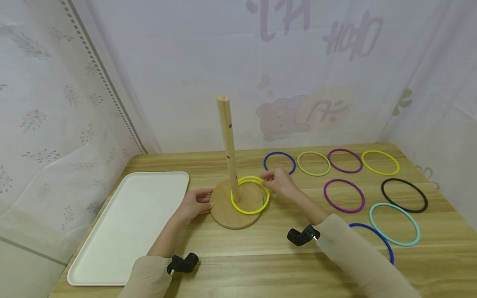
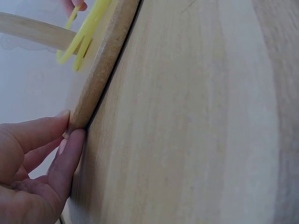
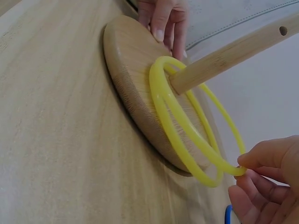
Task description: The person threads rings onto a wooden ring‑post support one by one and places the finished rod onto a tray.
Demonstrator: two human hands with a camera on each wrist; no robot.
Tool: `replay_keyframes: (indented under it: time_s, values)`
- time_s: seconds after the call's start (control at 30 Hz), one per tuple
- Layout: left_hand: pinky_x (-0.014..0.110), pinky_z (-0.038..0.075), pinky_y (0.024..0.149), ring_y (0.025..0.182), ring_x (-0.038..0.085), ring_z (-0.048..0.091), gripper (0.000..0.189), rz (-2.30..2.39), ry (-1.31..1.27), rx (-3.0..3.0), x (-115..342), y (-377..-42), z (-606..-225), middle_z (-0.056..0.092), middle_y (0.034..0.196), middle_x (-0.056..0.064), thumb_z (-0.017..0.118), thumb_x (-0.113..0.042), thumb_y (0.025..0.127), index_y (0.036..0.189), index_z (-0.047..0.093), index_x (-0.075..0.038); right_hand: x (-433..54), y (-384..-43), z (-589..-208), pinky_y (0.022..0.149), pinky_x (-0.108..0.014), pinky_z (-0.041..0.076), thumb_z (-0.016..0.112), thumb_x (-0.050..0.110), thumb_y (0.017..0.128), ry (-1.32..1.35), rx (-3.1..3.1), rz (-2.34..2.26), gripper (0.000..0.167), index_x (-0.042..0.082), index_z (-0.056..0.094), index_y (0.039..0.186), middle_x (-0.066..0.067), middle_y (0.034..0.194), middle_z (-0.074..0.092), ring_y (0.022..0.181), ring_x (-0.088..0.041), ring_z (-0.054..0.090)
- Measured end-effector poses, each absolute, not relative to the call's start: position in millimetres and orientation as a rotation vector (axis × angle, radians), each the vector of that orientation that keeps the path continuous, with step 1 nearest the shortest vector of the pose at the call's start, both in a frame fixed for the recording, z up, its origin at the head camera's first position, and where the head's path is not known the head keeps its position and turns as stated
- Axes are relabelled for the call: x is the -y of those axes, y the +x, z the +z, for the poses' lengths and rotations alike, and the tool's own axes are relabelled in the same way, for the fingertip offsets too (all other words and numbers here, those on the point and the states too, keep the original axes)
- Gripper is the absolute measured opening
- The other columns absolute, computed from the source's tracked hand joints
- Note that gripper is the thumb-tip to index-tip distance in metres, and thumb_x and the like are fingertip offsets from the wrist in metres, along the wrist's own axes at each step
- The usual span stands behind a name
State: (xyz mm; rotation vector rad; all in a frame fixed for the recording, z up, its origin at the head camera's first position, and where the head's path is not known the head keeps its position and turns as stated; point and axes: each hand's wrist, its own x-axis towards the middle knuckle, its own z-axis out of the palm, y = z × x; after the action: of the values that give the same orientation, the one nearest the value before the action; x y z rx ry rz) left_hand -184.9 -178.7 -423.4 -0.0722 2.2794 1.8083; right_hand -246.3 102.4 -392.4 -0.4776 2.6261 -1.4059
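A wooden pole (image 1: 228, 140) rises from a round wooden base (image 1: 220, 209) on the table. Two yellow rings (image 1: 247, 212) encircle the pole low down; one lies over the base, and the other is raised on its right side. My right hand (image 1: 280, 183) pinches that raised ring between thumb and fingers, seen close in the right wrist view. At the base's left edge, my left hand (image 1: 193, 205) grips the rim, thumb on top and fingers against the side, as the left wrist view shows.
A white tray (image 1: 128, 223) lies at the left. Across the right side are several loose rings: a blue ring (image 1: 279, 152), a light green ring (image 1: 314, 175), purple, yellow, black and light blue ones, and another blue ring partly behind my right sleeve. A printed curtain hangs behind the table.
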Motion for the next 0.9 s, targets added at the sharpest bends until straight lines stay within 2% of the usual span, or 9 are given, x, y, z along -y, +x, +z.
replay_keyframes:
  time_s: [0.17, 0.37, 0.63, 0.7, 0.9]
  values:
    - [0.031, 0.056, 0.074, 0.093, 0.021, 0.048, 0.05, 1.814, -0.062, -2.274, 178.6, -184.1, -422.5, 0.046, 0.111, 0.021, 0.06, 0.012, 0.082, 0.129, 0.043, 0.012, -101.4, -246.7, -397.4, 0.042, -0.02, 0.045, 0.064, -0.004, 0.076, -0.469, -2.691, -1.374, 0.019, -0.006, 0.069, 0.094, -0.01, 0.075, 0.064, 0.055, -0.014, 0.054]
    - [0.031, 0.056, 0.073, 0.092, 0.019, 0.047, 0.05, 1.836, -0.064, -2.259, 178.5, -183.2, -422.4, 0.045, 0.109, 0.019, 0.06, 0.012, 0.082, 0.129, 0.043, 0.012, -101.2, -248.0, -403.3, 0.054, -0.023, 0.052, 0.065, -0.001, 0.077, -0.434, -2.714, -1.323, 0.018, -0.002, 0.071, 0.095, -0.013, 0.088, 0.067, 0.076, -0.022, 0.062]
    - [0.031, 0.056, 0.073, 0.095, 0.021, 0.047, 0.051, 1.84, -0.059, -2.252, 178.9, -182.4, -422.3, 0.044, 0.112, 0.02, 0.061, 0.011, 0.081, 0.13, 0.043, 0.012, -102.0, -248.7, -408.6, 0.066, -0.028, 0.053, 0.066, 0.002, 0.081, -0.459, -2.721, -1.289, 0.017, -0.002, 0.07, 0.097, -0.009, 0.086, 0.067, 0.081, -0.022, 0.06]
    - [0.031, 0.056, 0.073, 0.095, 0.022, 0.047, 0.052, 1.838, -0.058, -2.255, 178.9, -182.5, -422.1, 0.044, 0.112, 0.021, 0.061, 0.011, 0.081, 0.13, 0.043, 0.012, -102.3, -248.7, -409.2, 0.065, -0.027, 0.052, 0.066, 0.003, 0.081, -0.456, -2.717, -1.296, 0.017, -0.002, 0.07, 0.097, -0.009, 0.085, 0.068, 0.08, -0.02, 0.059]
    - [0.031, 0.056, 0.073, 0.095, 0.022, 0.048, 0.051, 1.836, -0.056, -2.26, 179.4, -183.2, -422.9, 0.045, 0.112, 0.021, 0.061, 0.011, 0.082, 0.129, 0.043, 0.012, -105.4, -249.5, -411.4, 0.052, -0.024, 0.051, 0.066, 0.005, 0.083, -0.441, -2.685, -1.315, 0.017, 0.0, 0.07, 0.099, -0.008, 0.084, 0.066, 0.073, -0.018, 0.057]
